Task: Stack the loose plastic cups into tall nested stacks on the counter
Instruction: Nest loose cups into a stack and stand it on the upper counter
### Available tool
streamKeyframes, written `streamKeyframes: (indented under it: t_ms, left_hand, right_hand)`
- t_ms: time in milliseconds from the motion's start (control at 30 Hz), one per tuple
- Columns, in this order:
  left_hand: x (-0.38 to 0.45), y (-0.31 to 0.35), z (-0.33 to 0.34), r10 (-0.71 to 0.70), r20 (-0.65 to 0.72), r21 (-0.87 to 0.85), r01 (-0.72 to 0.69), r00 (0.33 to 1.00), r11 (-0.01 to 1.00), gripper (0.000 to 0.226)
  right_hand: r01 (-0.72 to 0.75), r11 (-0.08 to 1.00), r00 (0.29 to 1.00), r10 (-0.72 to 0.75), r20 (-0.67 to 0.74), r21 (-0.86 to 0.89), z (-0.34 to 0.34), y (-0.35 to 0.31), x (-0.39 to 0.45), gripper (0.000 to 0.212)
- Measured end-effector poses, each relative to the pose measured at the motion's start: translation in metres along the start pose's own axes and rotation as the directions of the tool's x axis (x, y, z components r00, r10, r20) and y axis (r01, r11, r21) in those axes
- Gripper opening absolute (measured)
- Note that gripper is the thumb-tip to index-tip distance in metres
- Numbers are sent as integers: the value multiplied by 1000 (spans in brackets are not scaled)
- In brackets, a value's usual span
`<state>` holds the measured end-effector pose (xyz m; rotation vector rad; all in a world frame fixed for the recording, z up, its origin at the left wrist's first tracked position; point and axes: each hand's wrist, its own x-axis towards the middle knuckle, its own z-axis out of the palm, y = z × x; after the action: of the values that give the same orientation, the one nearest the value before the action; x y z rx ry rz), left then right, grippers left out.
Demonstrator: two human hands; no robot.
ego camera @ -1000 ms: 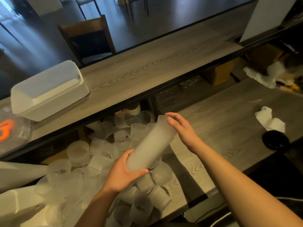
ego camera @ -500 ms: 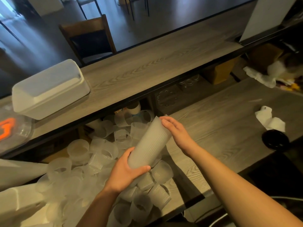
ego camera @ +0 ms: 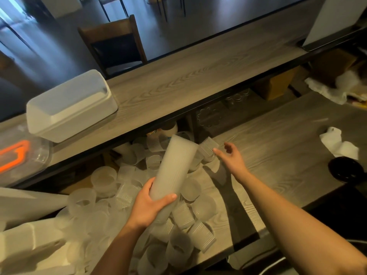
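- so we've got the nested stack [ego camera: 174, 167] dead centre of the frame, a long frosted tube of cups tilted with its open top leaning toward the upper right
- our left hand [ego camera: 148, 205] is wrapped around the bottom end of it, thumb across the front, fingers curled behind
- right hand [ego camera: 231, 157] is just right of the stack's top, not touching it, fingers spread and relaxed, holding nothing
- its fingertips sit right by a ribbed loose cup [ego camera: 208, 148] lying on its side at the stack's upper end; can't tell if they actually touch
- under and around the stack there's the pile of loose cups [ego camera: 178, 225], frosted ones tipped every which way, filling the lower left and centre of the wood-grain counter [ego camera: 278, 165]
- right side of the counter: a crumpled white paper towel [ego camera: 337, 144] and below it a round black thing [ego camera: 346, 171] near the edge
- raised shelf [ego camera: 188, 80] runs diagonally above, with a white lidded box [ego camera: 69, 106] at the left and a clear container with an orange lid clip [ego camera: 17, 155] at the far left edge
- a wooden chair [ego camera: 115, 40] behind the shelf, top centre-left
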<state>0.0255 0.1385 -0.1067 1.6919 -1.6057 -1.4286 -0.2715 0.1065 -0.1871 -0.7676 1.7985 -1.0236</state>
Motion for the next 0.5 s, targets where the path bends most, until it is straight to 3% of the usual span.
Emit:
streamKeyframes:
  t_ms: [133, 267, 367, 500]
  left_hand:
    - [1, -3, -3, -43, -25, 5, 43, 999, 999, 74]
    - [2, -12, -8, -81, -12, 29, 81, 997, 996, 86]
    - [6, -20, -12, -102, -13, 69, 103, 995, 992, 92]
    - [10, -22, -12, -103, -41, 60, 105, 994, 993, 93]
  right_hand:
    - [-6, 997, 998, 12, 64, -82, 2, 10, 23, 98]
    - [15, 988, 992, 5, 128, -154, 8, 15, 44, 107]
    - [14, 987, 988, 11, 156, -157, 13, 16, 54, 98]
    - [45, 983, 996, -29, 88, -179, 19, 20, 55, 80]
